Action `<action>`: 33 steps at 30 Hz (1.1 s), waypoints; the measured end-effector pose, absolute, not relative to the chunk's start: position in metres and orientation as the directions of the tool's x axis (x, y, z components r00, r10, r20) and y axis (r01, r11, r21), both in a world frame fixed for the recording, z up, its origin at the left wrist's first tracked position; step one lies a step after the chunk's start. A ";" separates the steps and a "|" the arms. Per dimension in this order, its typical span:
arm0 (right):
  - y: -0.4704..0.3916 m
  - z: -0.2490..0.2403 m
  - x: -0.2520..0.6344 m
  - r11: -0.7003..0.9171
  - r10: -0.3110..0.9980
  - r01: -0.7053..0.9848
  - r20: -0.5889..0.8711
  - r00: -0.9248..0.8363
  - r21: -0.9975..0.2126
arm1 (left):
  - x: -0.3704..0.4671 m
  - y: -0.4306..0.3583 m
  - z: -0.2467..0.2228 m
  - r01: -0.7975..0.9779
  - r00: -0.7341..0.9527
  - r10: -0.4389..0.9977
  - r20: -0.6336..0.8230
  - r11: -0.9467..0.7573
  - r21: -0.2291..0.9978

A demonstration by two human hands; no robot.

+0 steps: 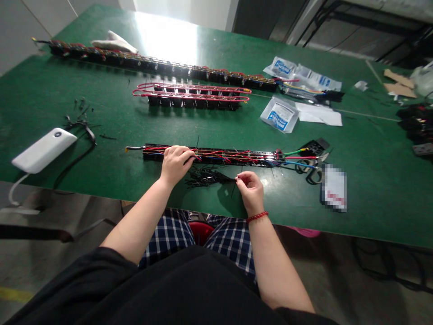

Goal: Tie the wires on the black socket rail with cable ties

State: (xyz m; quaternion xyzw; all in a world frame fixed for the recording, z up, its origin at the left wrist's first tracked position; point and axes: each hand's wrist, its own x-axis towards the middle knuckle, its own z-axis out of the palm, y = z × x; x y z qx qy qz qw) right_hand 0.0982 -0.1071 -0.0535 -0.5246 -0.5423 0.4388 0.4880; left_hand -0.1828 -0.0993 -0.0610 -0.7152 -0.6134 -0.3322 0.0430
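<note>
A long black strip [237, 157] with red, yellow and blue wires lies across the green table in front of me. My left hand [176, 163] rests on its left part, with the fingers closed at the wires; what they pinch is too small to make out. Just below the strip lies a bundle of thin black cable ties [206, 177]. At the right end of this bundle my right hand [249, 187] has thumb and index finger pinched together on the tips of the ties. A thin black tie stands up from the strip near my left hand.
Scissors [314, 175] and a pale packet [333, 187] lie right of the strip. Farther back are a red-wired black block [199, 97], a longer wired strip [162, 65] and plastic bags [280, 115]. A white device [43, 150] sits at the left.
</note>
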 end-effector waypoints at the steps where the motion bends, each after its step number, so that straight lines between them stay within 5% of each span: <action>1: -0.107 -0.053 0.098 0.066 0.997 0.145 0.071 0.028 -0.987 | -0.183 -0.099 -0.061 0.906 0.027 0.849 0.528 -0.244 0.345; 33: -0.105 -0.059 0.099 0.060 0.995 0.138 0.070 0.073 -0.989 | -0.182 -0.098 -0.061 0.909 0.002 0.844 0.536 -0.225 0.350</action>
